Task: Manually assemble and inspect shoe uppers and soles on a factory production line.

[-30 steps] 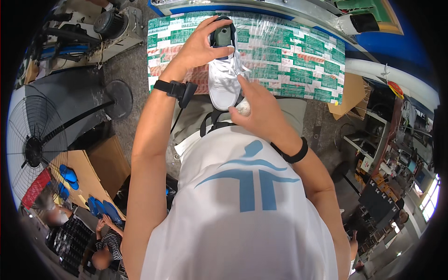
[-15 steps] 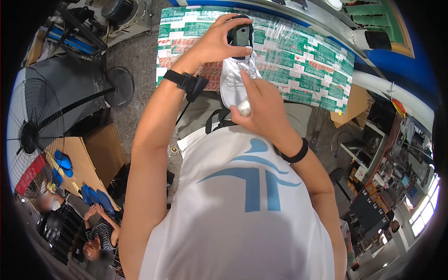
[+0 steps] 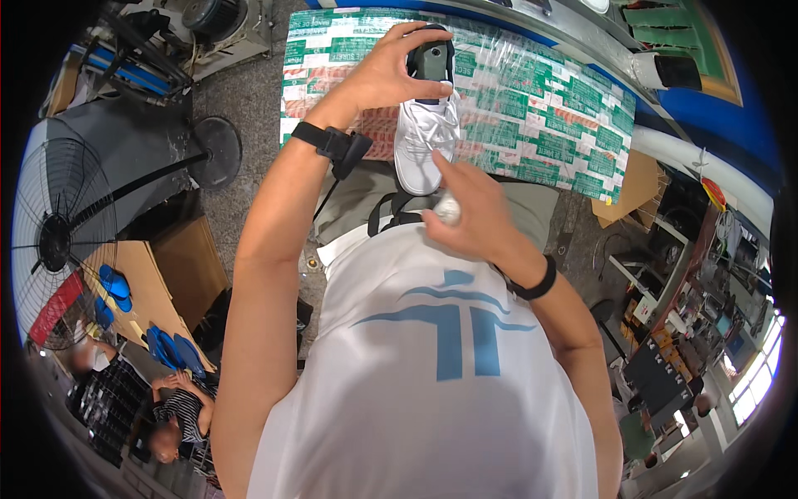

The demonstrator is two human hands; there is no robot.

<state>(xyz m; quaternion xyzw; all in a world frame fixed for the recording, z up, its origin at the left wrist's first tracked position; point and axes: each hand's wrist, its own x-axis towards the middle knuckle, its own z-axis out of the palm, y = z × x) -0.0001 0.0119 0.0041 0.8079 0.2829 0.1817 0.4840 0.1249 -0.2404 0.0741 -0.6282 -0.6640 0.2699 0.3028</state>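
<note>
A white lace-up shoe (image 3: 418,154) lies with its toe toward me and its dark-lined opening on the far side. My left hand (image 3: 384,75) grips the shoe's heel end, thumb on one side of the opening and fingers round the far rim. Beside the toe, my right hand (image 3: 475,208) holds a crumpled white wad (image 3: 448,209) between thumb and curled fingers; whether it is cloth or paper I cannot tell. Its index finger points out toward the front of the shoe, close to the edge of the toe.
The shoe rests on a work surface (image 3: 549,125) covered in green-and-white printed tape under clear film. A metal rail (image 3: 573,54) runs behind it. A standing fan (image 3: 56,241) and blue slippers (image 3: 166,348) on cardboard are at left. Another person (image 3: 179,412) sits lower left.
My right hand has drawn back toward me and slightly right, from over the laces to beside the toe, with the white wad still in it. My left hand keeps its grip on the shoe.
</note>
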